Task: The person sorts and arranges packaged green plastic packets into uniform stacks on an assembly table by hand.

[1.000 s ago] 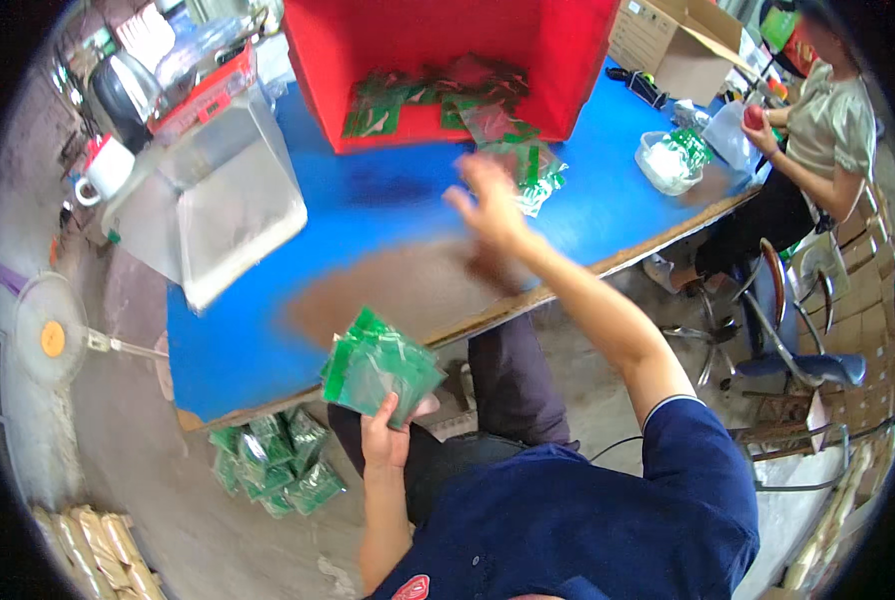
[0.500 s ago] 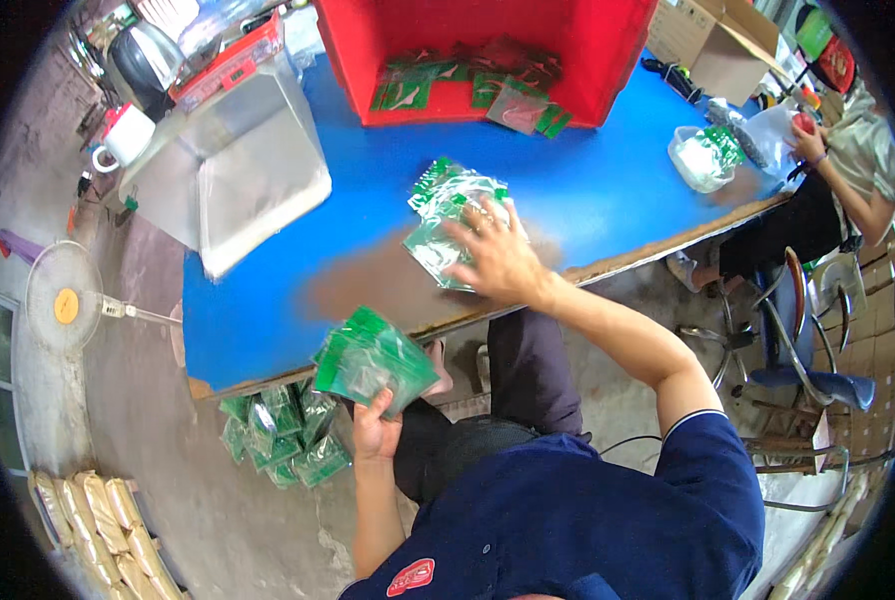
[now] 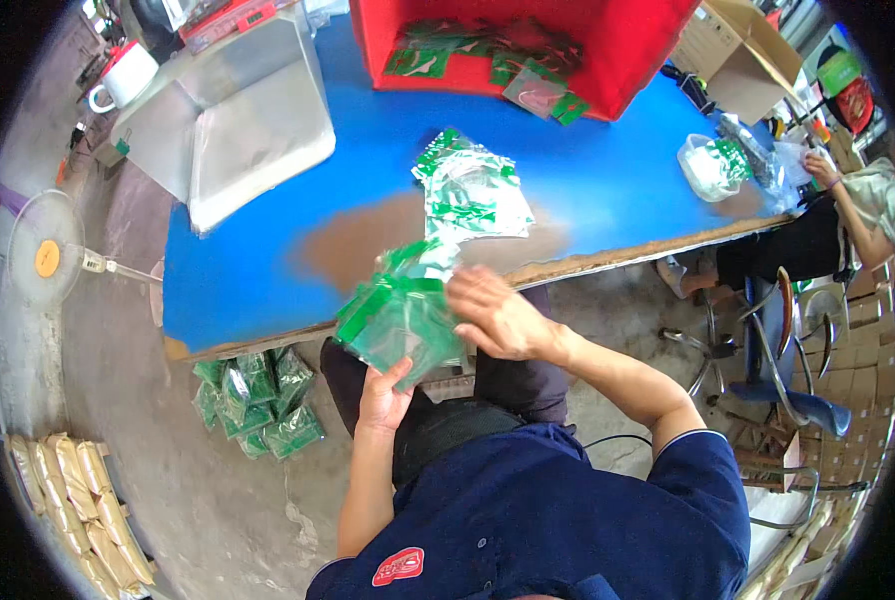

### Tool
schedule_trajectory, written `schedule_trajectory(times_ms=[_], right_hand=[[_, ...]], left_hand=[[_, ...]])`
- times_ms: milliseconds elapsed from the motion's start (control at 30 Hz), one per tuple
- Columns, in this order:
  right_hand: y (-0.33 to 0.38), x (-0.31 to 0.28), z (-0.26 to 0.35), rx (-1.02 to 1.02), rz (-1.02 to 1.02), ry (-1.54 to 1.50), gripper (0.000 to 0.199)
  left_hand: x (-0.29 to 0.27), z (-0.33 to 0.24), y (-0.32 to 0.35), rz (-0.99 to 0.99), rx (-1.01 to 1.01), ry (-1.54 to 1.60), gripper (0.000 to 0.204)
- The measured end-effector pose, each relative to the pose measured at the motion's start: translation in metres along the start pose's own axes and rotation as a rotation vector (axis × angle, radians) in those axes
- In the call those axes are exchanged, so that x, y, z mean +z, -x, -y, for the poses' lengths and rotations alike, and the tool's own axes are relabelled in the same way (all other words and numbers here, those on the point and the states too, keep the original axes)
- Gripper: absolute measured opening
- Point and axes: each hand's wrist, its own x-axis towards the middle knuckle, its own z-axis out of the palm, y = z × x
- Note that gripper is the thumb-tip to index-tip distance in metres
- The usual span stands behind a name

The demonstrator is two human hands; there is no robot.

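Observation:
My left hand [image 3: 386,398] is closed around the lower edge of a fanned stack of clear plastic packets with green printed strips [image 3: 393,325]. It holds them in front of the table's near edge. My right hand [image 3: 506,318], its fingers smeared by motion, grips at the right side of more such packets [image 3: 420,262] that overlap the far end of the stack. Thumb and fingers look bent around their edge. Beyond them, a loose pile of similar packets [image 3: 476,195] lies on the blue table, untouched by either hand.
A red bin [image 3: 528,30] tipped toward me holds several green packets. On the blue table [image 3: 258,290] stand a clear plastic box [image 3: 263,140] and a small tub [image 3: 710,170]. Bagged packets [image 3: 258,400] lie on the floor below. A co-worker sits far right beside a blue chair [image 3: 798,395].
My right hand has come off the pile and moved toward me to the left stack, bringing packets along. The left hand's stack has shifted slightly right, and the view has moved a little.

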Motion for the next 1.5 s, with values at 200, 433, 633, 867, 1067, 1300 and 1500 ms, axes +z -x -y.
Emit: schedule_trajectory(times_ms=[200,433,633,867,1067,1300,1500], right_hand=[[-0.068,-0.040,-0.079,0.249,-0.404,0.226,0.047],[-0.075,-0.001,-0.016,-0.059,-0.058,0.296,0.070],[-0.058,0.020,0.032,0.193,-0.047,0.010,0.039],[-0.036,-0.028,-0.012,0.331,-0.390,0.360,0.048],[-0.004,0.002,-0.009,-0.046,-0.042,0.021,0.045],[-0.031,-0.029,-0.057,0.233,-0.165,0.402,0.045],[-0.023,-0.012,-0.009,-0.175,-0.086,-0.093,0.030]], left_hand=[[0.013,-0.015,-0.005,0.062,-0.020,-0.080,0.054],[-0.038,0.002,0.022,0.035,0.044,0.313,0.063],[0.008,0.001,0.021,-0.026,0.074,0.302,0.057],[-0.004,0.004,0.010,-0.105,0.078,0.119,0.057],[0.009,0.011,0.000,0.009,0.004,0.084,0.062],[-0.003,0.006,0.004,0.057,0.009,0.188,0.061],[0.001,0.004,0.004,-0.014,0.068,0.190,0.060]])
